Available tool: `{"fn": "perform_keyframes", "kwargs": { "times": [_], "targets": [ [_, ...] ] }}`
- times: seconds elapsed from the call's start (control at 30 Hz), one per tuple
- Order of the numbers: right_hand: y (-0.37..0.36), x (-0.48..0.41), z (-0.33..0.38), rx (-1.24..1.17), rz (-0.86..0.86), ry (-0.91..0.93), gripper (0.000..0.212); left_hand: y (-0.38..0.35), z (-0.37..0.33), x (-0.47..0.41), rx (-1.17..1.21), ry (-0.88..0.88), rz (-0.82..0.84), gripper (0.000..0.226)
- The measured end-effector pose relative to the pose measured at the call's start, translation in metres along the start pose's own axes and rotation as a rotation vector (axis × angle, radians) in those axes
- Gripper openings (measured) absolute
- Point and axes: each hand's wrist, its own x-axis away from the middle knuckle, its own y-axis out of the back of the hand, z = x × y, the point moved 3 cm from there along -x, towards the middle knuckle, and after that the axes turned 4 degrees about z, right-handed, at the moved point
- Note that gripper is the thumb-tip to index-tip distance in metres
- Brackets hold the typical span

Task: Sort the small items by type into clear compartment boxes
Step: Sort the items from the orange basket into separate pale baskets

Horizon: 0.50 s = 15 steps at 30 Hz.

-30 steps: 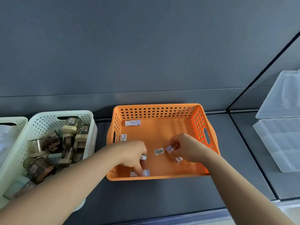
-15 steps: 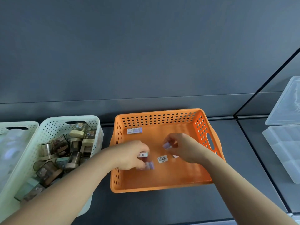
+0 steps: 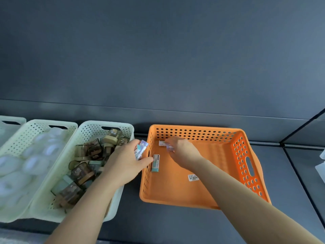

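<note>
An orange perforated basket (image 3: 244, 166) sits on the dark shelf. Inside it lie a teal-and-white eraser (image 3: 155, 163) near the left wall, a white-labelled eraser (image 3: 161, 143) at the far left corner, and a barcode sticker (image 3: 193, 177) on the floor. My left hand (image 3: 125, 162) hovers over the basket's left wall, shut on a few small wrapped erasers (image 3: 141, 150). My right hand (image 3: 182, 151) reaches into the far left corner, its fingers closed on small purple-white erasers (image 3: 169, 148) and touching the white-labelled one.
Left of the orange basket stands a pale green basket (image 3: 91, 128) full of brown and beige stamp-like items (image 3: 82, 171). Further left, another pale basket (image 3: 35, 126) holds white rolls. Clear compartment boxes (image 3: 321, 169) show at the right edge.
The view has swung left, so the baskets sit further right. Both hands moved toward the basket's far left side, each holding erasers picked from the floor; the left hand lifted over the wall.
</note>
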Motion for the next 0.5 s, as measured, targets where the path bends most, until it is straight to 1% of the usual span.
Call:
{"fn": "perform_keyframes", "kwargs": {
  "times": [0.1, 0.17, 0.23, 0.3, 0.37, 0.43, 0.5],
  "targets": [
    [-0.003, -0.004, -0.001, 0.051, -0.008, -0.058, 0.026, -0.003, -0.002, 0.002, -0.078, 0.007, -0.023, 0.03],
    [-0.005, -0.004, -0.005, 0.07, 0.047, -0.121, 0.02, -0.002, 0.0, 0.002, -0.07, 0.02, -0.025, 0.033],
    [-0.006, 0.0, -0.01, 0.053, 0.115, -0.164, 0.024, 0.001, 0.004, 0.002, -0.064, 0.055, -0.032, 0.038],
    [-0.004, 0.006, -0.014, -0.02, 0.151, -0.192, 0.019, 0.002, 0.007, 0.002, -0.076, 0.097, -0.017, 0.042],
    [0.0, 0.011, -0.017, -0.164, 0.142, -0.206, 0.012, 0.002, 0.008, 0.001, -0.083, 0.104, 0.017, 0.043],
    [0.002, 0.016, -0.018, -0.299, 0.148, -0.204, 0.018, 0.002, 0.008, 0.0, -0.068, 0.099, 0.041, 0.041],
    [0.002, 0.02, -0.015, -0.367, 0.18, -0.168, 0.038, 0.003, 0.009, -0.002, -0.029, 0.097, 0.06, 0.042]
  ]
}}
